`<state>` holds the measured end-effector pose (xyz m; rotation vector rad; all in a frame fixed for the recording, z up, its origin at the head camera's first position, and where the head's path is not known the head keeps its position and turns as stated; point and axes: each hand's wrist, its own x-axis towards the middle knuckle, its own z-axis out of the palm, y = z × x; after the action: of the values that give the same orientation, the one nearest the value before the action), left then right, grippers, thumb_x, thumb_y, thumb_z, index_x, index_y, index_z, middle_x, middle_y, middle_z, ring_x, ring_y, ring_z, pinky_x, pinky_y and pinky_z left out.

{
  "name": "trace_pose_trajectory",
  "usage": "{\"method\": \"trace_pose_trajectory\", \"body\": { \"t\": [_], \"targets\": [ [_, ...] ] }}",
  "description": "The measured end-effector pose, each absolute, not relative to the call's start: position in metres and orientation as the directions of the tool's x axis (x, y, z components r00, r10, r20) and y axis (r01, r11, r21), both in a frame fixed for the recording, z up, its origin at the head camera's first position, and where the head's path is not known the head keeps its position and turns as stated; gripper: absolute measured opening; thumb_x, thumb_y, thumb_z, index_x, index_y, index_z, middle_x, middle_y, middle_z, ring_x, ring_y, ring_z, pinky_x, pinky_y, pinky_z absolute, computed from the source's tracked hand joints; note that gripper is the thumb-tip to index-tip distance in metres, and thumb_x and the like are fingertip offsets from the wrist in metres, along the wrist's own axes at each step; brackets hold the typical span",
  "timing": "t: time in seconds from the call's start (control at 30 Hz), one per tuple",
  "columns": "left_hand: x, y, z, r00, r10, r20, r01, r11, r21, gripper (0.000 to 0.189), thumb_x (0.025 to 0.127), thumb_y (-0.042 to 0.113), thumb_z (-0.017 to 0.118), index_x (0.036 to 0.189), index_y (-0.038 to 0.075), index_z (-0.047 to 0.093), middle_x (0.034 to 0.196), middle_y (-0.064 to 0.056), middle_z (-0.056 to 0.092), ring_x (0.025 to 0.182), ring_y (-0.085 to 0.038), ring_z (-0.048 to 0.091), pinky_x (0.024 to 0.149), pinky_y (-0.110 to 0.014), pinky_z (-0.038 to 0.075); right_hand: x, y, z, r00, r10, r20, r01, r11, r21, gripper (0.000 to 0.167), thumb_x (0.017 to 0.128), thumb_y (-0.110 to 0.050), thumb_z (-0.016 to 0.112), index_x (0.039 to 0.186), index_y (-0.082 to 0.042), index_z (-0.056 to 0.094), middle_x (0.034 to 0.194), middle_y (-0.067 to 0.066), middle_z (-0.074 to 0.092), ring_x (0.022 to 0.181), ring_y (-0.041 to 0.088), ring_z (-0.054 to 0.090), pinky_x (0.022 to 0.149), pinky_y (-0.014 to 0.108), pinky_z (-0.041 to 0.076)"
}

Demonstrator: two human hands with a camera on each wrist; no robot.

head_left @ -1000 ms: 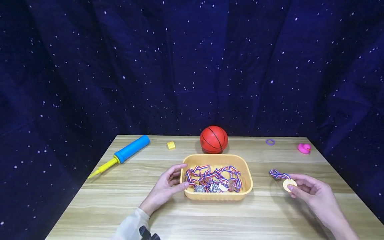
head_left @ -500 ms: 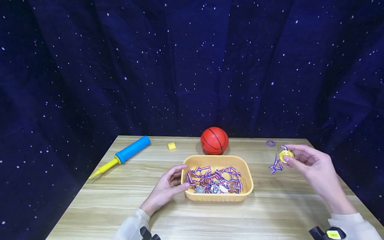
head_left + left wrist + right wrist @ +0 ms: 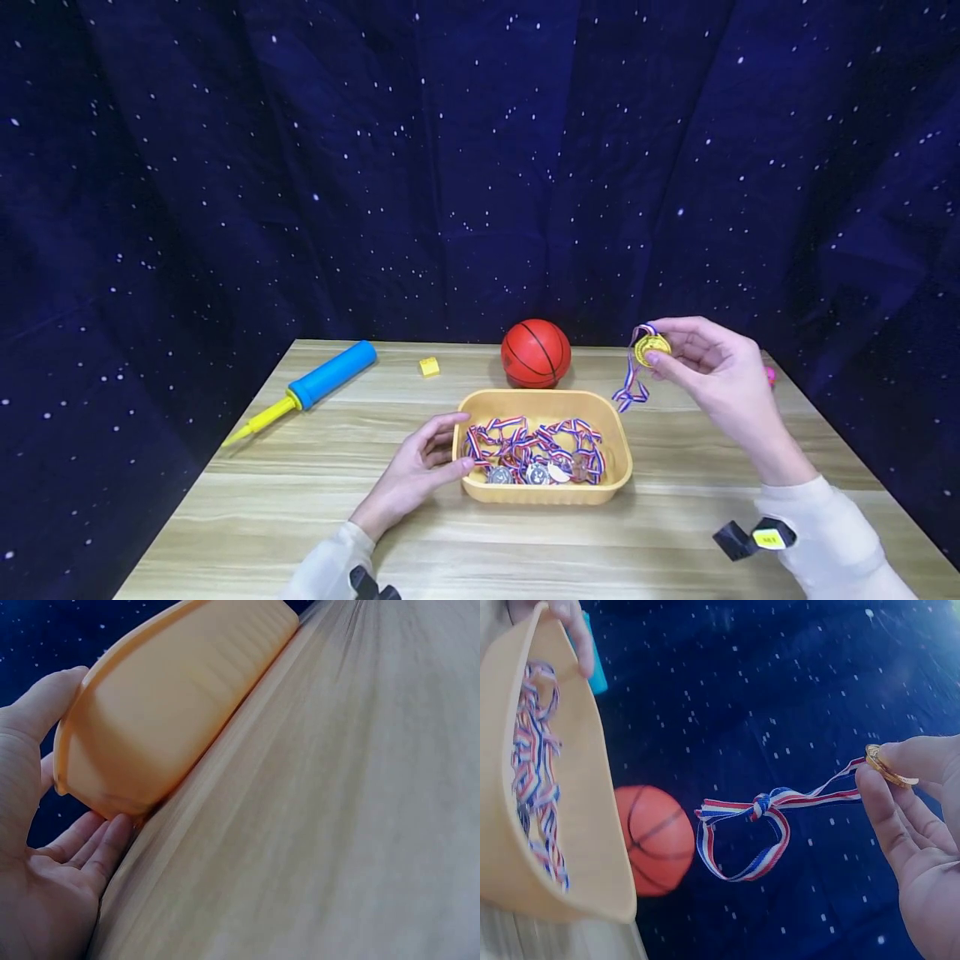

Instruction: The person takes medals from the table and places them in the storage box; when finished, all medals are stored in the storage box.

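Note:
My right hand pinches a gold medal between thumb and fingers, raised above the table to the right of an orange plastic basin. From the medal dangles a knotted red, white and blue ribbon, shown in the right wrist view. My left hand holds the basin's left end, thumb on the rim and other fingers against its side. Inside the basin lie several medals with tangled striped ribbons; silver medals show near its front wall.
Just behind the basin sits a red basketball. A blue and yellow hand pump lies at the left, near a small yellow block. A pink toy is partly hidden behind my right hand. A dark starry curtain hangs behind the table.
My right hand has lifted the gold medal off the right side of the table and carried it up and left toward the basin. The left hand stays at the basin's end.

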<state>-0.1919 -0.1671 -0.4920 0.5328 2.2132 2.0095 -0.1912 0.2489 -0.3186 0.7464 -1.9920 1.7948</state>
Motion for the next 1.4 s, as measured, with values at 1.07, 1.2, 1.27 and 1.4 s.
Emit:
{"method": "trace_pose_trajectory", "body": {
  "t": [1.07, 1.2, 1.27, 1.4],
  "targets": [
    [-0.192, -0.166, -0.492, -0.934, 0.321, 0.154, 0.183, 0.062, 0.981, 0.071, 0.098, 0.012, 0.086, 0.161, 0.016, 0.055, 0.155, -0.023, 0.058, 0.137, -0.041, 0.063, 0.113, -0.035, 0.056, -0.214, 0.182, -0.375, -0.872, -0.347, 0.347, -0.455, 0.31, -0.835, 0.023, 0.098, 0.006, 0.079, 0.121, 0.0, 0.077, 0.099, 0.015, 0.08, 0.087, 0.025, 0.08, 0.075, 0.027, 0.066],
    [-0.192, -0.167, -0.492, -0.935, 0.322, 0.151, 0.181, 0.065, 0.981, 0.071, 0.098, 0.012, 0.086, 0.161, 0.017, 0.055, 0.155, -0.023, 0.058, 0.138, -0.041, 0.063, 0.114, -0.035, 0.056, -0.211, 0.182, -0.385, -0.883, -0.395, 0.253, -0.402, 0.358, -0.843, 0.021, 0.098, 0.006, 0.078, 0.118, 0.001, 0.076, 0.097, 0.013, 0.076, 0.087, 0.029, 0.08, 0.073, 0.031, 0.068],
    [-0.191, -0.167, -0.492, -0.934, 0.324, 0.15, 0.181, 0.065, 0.981, 0.071, 0.098, 0.012, 0.086, 0.161, 0.017, 0.055, 0.155, -0.023, 0.058, 0.137, -0.041, 0.063, 0.113, -0.035, 0.056, -0.208, 0.181, -0.388, -0.886, -0.416, 0.205, -0.369, 0.364, -0.855, 0.021, 0.099, 0.007, 0.077, 0.119, 0.002, 0.075, 0.097, 0.014, 0.075, 0.086, 0.032, 0.08, 0.071, 0.036, 0.069],
    [-0.191, -0.167, -0.491, -0.935, 0.323, 0.147, 0.179, 0.07, 0.981, 0.071, 0.098, 0.013, 0.087, 0.161, 0.019, 0.055, 0.155, -0.024, 0.058, 0.137, -0.041, 0.063, 0.113, -0.036, 0.057, -0.205, 0.18, -0.392, -0.886, -0.438, 0.156, -0.344, 0.393, -0.853, 0.019, 0.1, 0.007, 0.074, 0.119, 0.004, 0.075, 0.099, 0.016, 0.074, 0.08, 0.031, 0.079, 0.071, 0.044, 0.069]
  ]
}}
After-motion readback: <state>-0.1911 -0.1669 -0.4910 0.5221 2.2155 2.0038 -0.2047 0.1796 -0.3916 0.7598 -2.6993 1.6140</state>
